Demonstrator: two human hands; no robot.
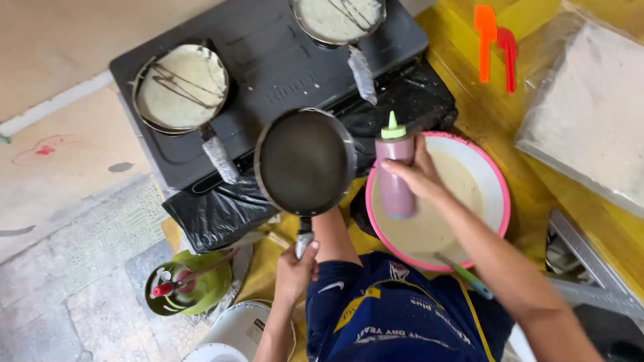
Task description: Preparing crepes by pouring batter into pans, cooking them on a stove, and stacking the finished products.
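Black and bare inside, the small frying pan (pixel 306 162) hangs level in front of the stove (pixel 268 74), and my left hand (pixel 295 271) is wrapped tight round its foil-covered handle from below. My right hand (pixel 419 173) is closed round a purple squeeze bottle (pixel 395 175) with a green nozzle; the bottle stands upright, just beside the pan's right rim and over the near edge of the pink-rimmed bowl (pixel 500 201). That bowl holds pale batter, and what I take for a ladle handle (pixel 466 276) leans on its lower rim, though the view is too soft there for me to be sure.

On the stove sit two more pans. The left pan (pixel 180 88) holds a pale round of batter streaked with dark lines, and so does the far pan (pixel 339 19), which is cut by the top edge. Black plastic sheeting (pixel 221 211) lies crumpled under the stove's front. An orange spatula (pixel 484 37) and a red spatula (pixel 508 53) lie side by side on the yellow cloth (pixel 469 107) at upper right. A green dish (pixel 188 285) sits on the floor to my left.
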